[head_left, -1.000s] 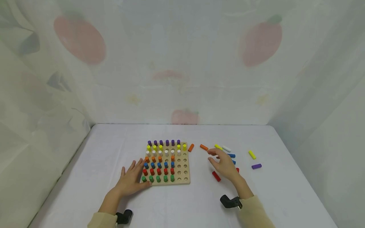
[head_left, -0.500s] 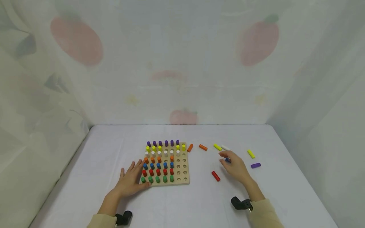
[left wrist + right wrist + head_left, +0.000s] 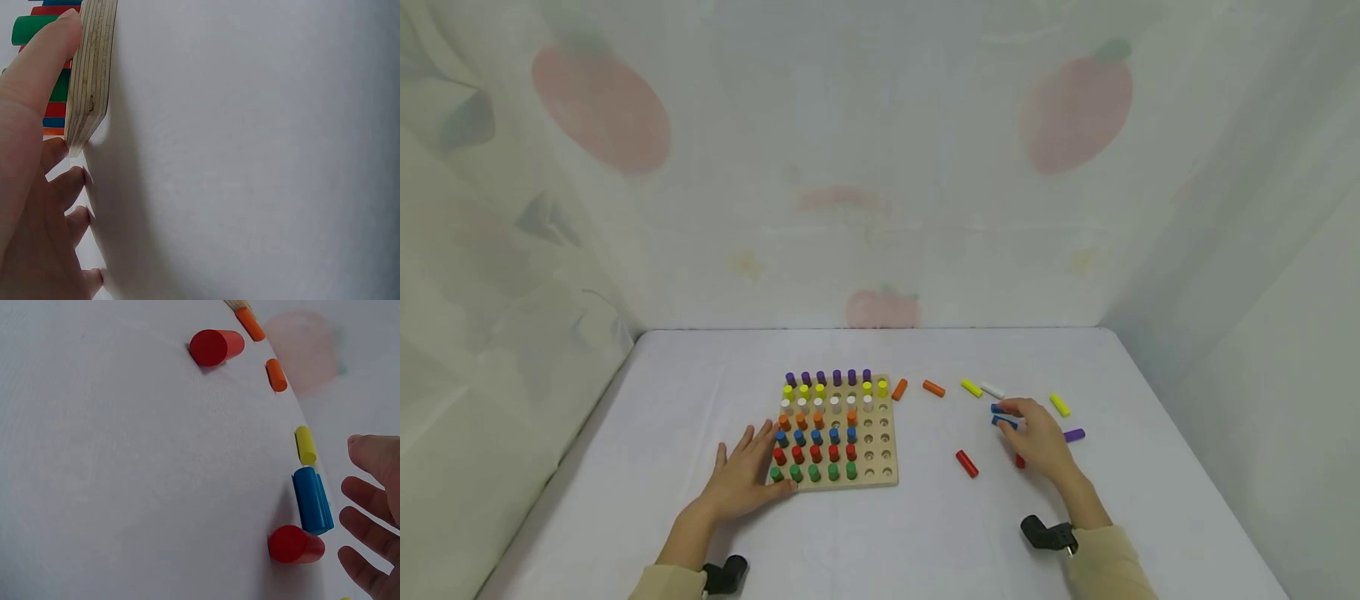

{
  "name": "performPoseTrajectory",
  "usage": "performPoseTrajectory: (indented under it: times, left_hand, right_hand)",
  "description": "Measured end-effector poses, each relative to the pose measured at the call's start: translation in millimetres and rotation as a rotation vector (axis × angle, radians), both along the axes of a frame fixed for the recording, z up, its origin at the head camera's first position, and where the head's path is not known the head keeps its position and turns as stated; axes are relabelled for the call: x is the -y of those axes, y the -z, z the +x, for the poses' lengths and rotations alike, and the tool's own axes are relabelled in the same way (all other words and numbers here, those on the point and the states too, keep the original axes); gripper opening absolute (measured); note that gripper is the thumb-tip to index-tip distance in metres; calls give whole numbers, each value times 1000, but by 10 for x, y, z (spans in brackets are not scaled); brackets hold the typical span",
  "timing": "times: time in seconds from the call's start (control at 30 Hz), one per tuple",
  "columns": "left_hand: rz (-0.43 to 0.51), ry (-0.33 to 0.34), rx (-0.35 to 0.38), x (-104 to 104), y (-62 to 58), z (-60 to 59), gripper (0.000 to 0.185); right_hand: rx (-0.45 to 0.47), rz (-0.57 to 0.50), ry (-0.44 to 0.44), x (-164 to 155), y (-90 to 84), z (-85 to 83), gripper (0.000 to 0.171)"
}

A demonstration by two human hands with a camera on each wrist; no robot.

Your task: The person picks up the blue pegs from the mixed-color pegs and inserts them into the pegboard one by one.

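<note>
A wooden pegboard [image 3: 877, 463] holds rows of purple, yellow, white, orange, blue, red and green pegs. My left hand [image 3: 741, 481] rests at its front left corner; in the left wrist view the thumb [image 3: 39, 69] touches the board's edge beside a green peg [image 3: 32, 30], fingertips reaching the tablecloth. Over two blue pegs [image 3: 1006, 422] lying on the cloth hovers my right hand [image 3: 1037, 435]. The right wrist view shows its fingers loosely extended and apart from the blue pegs [image 3: 310, 500]. One red peg [image 3: 1020, 461] is partly hidden below that hand.
Loose pegs lie right of the board: two orange [image 3: 934, 388], yellow [image 3: 972, 387], white [image 3: 993, 391], another yellow [image 3: 1060, 405], purple [image 3: 1075, 435] and red [image 3: 967, 463]. White cloth covers the table [image 3: 865, 550]; a curtain [image 3: 880, 250] hangs behind it.
My right hand has moved right across the loose pegs and now uncovers the ends of two blue pegs. The left hand has stayed at the board's corner.
</note>
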State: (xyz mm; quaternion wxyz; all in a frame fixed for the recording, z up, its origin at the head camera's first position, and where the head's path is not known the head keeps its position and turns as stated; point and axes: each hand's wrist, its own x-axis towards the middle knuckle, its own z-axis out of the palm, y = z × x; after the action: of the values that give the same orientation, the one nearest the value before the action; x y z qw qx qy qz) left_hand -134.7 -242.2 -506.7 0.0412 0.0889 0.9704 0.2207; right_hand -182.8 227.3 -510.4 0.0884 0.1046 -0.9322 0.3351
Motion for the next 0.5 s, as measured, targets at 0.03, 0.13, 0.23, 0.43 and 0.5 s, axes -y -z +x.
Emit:
performPoseTrajectory:
  times: [0.03, 0.13, 0.23, 0.43, 0.5]
  left_hand:
    - [1, 0, -3, 0, 1, 1, 100]
    - [1, 5, -15, -1, 2, 2, 100]
    - [-3, 5, -13, 2, 10, -2, 100]
    - [0, 5, -7, 3, 13, 0, 100]
    - [3, 4, -18, 4, 14, 3, 100]
  right_hand:
    - [13, 6, 5, -10, 2, -1, 32]
    - [51, 18, 15, -27, 12, -7, 32]
    - [78, 32, 27, -30, 21, -16, 31]
    - [93, 51, 32, -18, 54, -55, 28]
    - [97, 53, 33, -11, 72, -69, 28]
